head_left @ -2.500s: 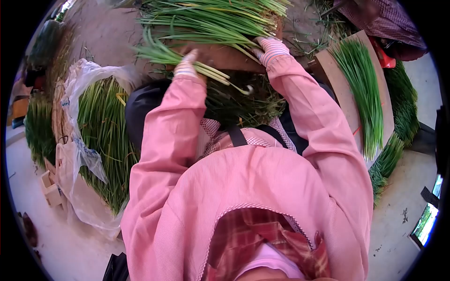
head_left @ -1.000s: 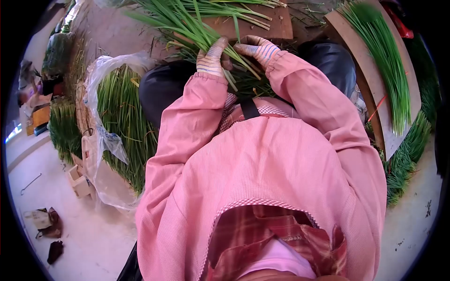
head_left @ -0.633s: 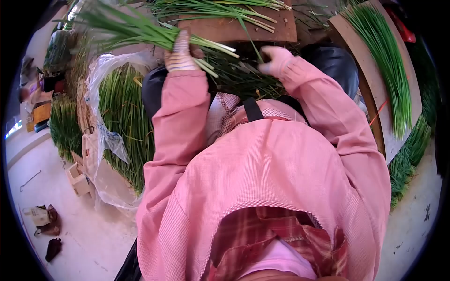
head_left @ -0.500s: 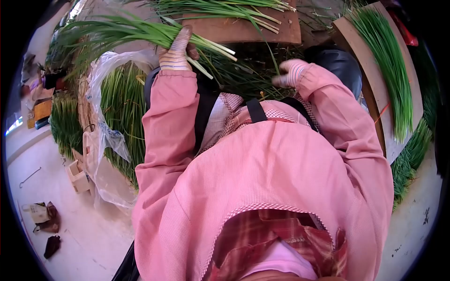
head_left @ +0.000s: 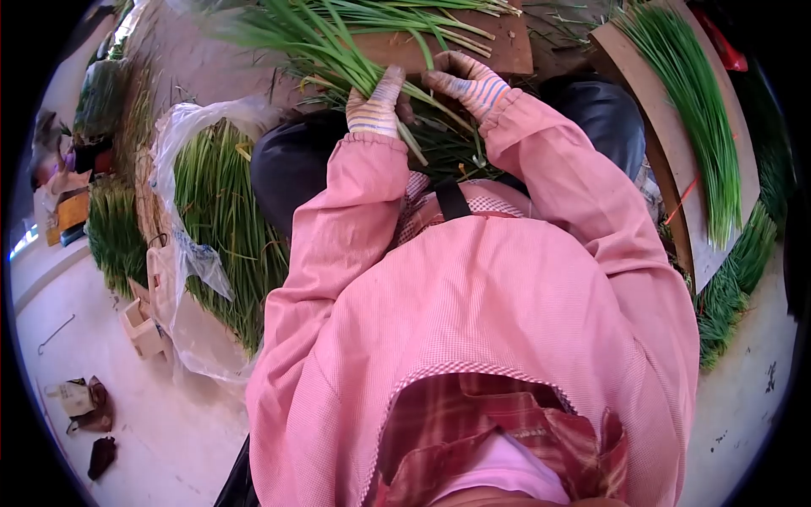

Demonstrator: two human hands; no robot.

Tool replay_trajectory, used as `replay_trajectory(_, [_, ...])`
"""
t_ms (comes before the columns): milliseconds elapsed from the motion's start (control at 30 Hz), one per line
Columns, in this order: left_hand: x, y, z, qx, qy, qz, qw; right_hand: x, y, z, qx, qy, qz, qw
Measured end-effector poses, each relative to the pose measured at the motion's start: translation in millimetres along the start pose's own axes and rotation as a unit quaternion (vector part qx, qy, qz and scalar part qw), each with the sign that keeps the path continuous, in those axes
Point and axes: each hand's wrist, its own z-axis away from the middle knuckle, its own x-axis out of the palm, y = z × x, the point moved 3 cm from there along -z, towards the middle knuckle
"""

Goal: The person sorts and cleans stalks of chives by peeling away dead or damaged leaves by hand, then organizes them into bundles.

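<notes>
My left hand (head_left: 377, 105), in a striped glove with darkened fingertips, is closed around a small bunch of garlic chives (head_left: 342, 55). Their long green leaves fan out to the upper left, and the pale stem ends point down toward my lap. Close by on the right, my right hand (head_left: 475, 86), gloved the same way, pinches a single green leaf (head_left: 420, 46) that bends down from above. More chives (head_left: 414, 21) lie on a brown board (head_left: 507, 51) in front of me. Dark green leaves are heaped below my hands, over my lap.
On my left, a clear plastic bag (head_left: 173, 144) holds many chives; a wooden box (head_left: 142, 325) stands beside it. To my right, a bundle of chives (head_left: 697, 110) lies on a tilted board (head_left: 612, 42). More green bundles (head_left: 731, 313) rest beneath it.
My left hand has moved right and slightly down with the bunch. My right hand has risen from beside my lap to the left and now pinches a leaf next to it.
</notes>
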Motion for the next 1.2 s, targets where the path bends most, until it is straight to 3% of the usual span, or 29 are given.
replay_trajectory(67, [-3.6,0.9,-5.3,-0.016,0.05,0.043,0.998,5.9,-0.8,3.3,-0.023,-0.02,-0.039,0.999])
replay_trajectory(133, [-11.0,2.7,-16.5,-0.014,0.037,0.024,0.999,10.4,-6.4,4.4,-0.044,-0.042,-0.077,0.995])
replay_trajectory(200, [-14.7,9.4,-21.0,0.022,0.026,-0.029,0.999,11.1,-12.2,5.2,-0.034,-0.073,0.024,0.996])
replay_trajectory(267, [-21.1,18.8,-26.7,0.038,0.02,-0.027,0.999,7.8,-14.1,12.3,-0.019,-0.084,0.022,0.996])
replay_trajectory(333, [-31.9,30.0,-35.6,0.03,0.087,-0.004,0.996,-2.5,-7.8,21.1,0.026,-0.109,0.081,0.99])
replay_trajectory(400, [-43.2,43.7,-43.3,0.064,0.101,-0.029,0.992,-19.3,-7.8,40.4,0.122,-0.157,0.338,0.92])
replay_trajectory(467, [-51.1,54.6,-49.4,0.027,0.11,-0.075,0.991,-40.0,-11.5,52.9,0.223,-0.248,0.59,0.736])
replay_trajectory(500, [-49.5,56.4,-48.5,0.026,0.11,-0.075,0.991,-45.2,-19.0,54.4,0.265,-0.239,0.593,0.722])
replay_trajectory(533, [-45.2,56.0,-47.1,0.007,0.109,-0.107,0.988,-48.7,-21.7,54.7,0.17,-0.155,0.562,0.794])
replay_trajectory(567, [-39.5,52.7,-45.1,-0.013,0.106,-0.14,0.984,-34.7,-37.0,51.3,0.065,-0.098,0.583,0.803])
replay_trajectory(600, [-34.1,42.9,-44.0,-0.008,0.084,-0.084,0.993,-13.5,-53.0,45.3,-0.041,-0.038,0.597,0.8])
replay_trajectory(667, [-14.4,24.6,-38.1,-0.048,0.061,-0.093,0.993,13.4,-58.5,36.4,-0.145,-0.037,0.527,0.837])
replay_trajectory(733, [3.9,13.1,-20.4,-0.064,0.048,-0.119,0.99,22.1,-42.9,24.6,-0.113,-0.061,0.574,0.809])
replay_trajectory(800, [7.4,5.9,-15.0,-0.101,0.012,-0.17,0.98,10.7,-13.4,16.8,-0.1,-0.021,0.523,0.846])
replay_trajectory(833, [4.5,2.5,-10.3,-0.101,0.013,-0.169,0.98,5.9,-4.4,18.4,0.008,-0.023,0.359,0.933])
replay_trajectory(867, [-0.1,-3.2,-3.8,-0.119,0.012,-0.104,0.987,5.1,1.6,23.9,0.117,-0.024,0.177,0.977])
replay_trajectory(900, [-4.5,-9.7,0.6,-0.137,0.012,-0.039,0.99,3.8,2.5,32.5,0.168,-0.027,0.09,0.981])
replay_trajectory(933, [-8.4,-15.7,1.3,-0.14,0.013,-0.043,0.989,2.2,0.2,39.7,0.179,-0.029,0.078,0.98])
replay_trajectory(1000, [-5.8,-25.0,5.9,-0.176,-0.089,0.004,0.98,-1.1,7.2,43.9,0.207,-0.057,0.045,0.976])
replay_trajectory(1133, [-5.2,-28.9,-1.7,-0.171,-0.089,-0.047,0.98,-1.7,14.8,45.2,0.238,-0.091,0.046,0.966])
replay_trajectory(1200, [-2.9,-27.4,-7.5,-0.139,-0.062,-0.009,0.988,-5.5,25.9,31.9,0.099,-0.019,0.146,0.984])
